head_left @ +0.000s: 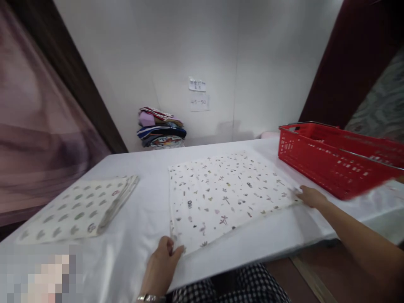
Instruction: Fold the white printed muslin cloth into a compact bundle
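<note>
A white cloth printed with small figures [227, 193] lies spread flat on the white table [148, 168]. My left hand [162, 263] pinches its near left corner at the table's front edge. My right hand [311, 196] grips the cloth's near right corner, fingers closed on the fabric. Both hands hold the same front edge of the cloth.
A folded stack of white cloths with green dots [78, 210] lies at the left. A red plastic basket [337, 158] stands at the right. A pile of folded coloured fabrics [160, 128] rests against the back wall. A blurred patch covers the lower left corner.
</note>
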A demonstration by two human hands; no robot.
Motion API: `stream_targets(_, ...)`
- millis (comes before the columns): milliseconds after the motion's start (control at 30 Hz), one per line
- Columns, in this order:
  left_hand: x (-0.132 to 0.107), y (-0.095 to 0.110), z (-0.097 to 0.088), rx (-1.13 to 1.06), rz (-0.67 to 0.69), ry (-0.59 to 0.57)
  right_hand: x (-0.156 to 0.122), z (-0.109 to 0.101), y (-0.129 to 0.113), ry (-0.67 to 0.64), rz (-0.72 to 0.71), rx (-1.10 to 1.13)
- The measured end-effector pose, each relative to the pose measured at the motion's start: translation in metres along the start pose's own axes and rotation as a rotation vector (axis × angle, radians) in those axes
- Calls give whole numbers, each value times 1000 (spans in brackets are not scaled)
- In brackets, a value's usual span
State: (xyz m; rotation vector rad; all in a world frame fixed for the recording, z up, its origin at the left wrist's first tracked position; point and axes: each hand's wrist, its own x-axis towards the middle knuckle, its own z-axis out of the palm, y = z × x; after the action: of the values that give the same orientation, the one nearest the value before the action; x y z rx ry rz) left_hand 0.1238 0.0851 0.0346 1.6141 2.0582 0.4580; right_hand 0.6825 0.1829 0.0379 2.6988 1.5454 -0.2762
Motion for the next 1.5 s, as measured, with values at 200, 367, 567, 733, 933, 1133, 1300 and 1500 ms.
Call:
stream_targets(200, -9, 8, 0, -15, -54, 34, -27, 16, -88, 214, -529, 36)
stream_targets(367, -13, 11, 0, 3, -95, 46, -105, 30, -225, -95, -886, 315)
stream_targets(567, -18, 7, 3, -73, -89, 68, -170, 47, -335, -116, -1301, 286)
stream_targets(733, -21, 4, 5, 2, -71, -3, -183, 70, -357, -193, -1412, 70)
stream_targets(933, -20, 2, 5, 24, -49, -24, -187, 61, -376, -139, -1416, 66)
stream_targets(1133, -16, -1, 5, 23, -62, -110, -193, 77, -396, -193, -1417, 46)
stream_targets(1300, -11, -5, 5, 61, -64, -226, -191, 77, -402, -126, -1395, 74)
stream_targets(1500, 29, -21, -29, 43, 0, -252, -192, 86, -406, -93, -1395, 70)
